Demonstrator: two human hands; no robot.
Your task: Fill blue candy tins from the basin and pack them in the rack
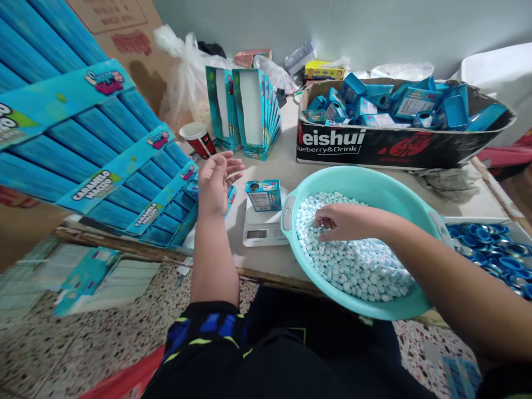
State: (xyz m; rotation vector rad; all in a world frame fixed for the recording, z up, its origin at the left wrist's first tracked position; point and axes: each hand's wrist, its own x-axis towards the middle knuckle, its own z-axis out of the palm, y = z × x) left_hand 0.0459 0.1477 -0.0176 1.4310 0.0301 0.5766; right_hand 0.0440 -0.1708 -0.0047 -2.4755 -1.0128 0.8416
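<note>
My right hand [338, 220] reaches into a turquoise basin [374, 191] of small pale blue candies [357, 269]. Its fingers are curled against the candies, and whatever lies inside the grip is hidden. To the left, my left hand [218, 183] is raised over the table with the palm up and fingers apart, holding nothing. Between my hands, a small blue tin [264, 195] stands on a white digital scale [266, 237]. The tin's top shows a dark round opening. Just behind my left hand, part of another blue item is covered by it.
Stacked blue display boxes [103, 138] lean in at left. A red paper cup [199, 141] and two upright display cartons [253, 113] stand behind. The black cardboard box [386, 147] holds many blue tins. Blue lids [490, 249] fill a tray at right.
</note>
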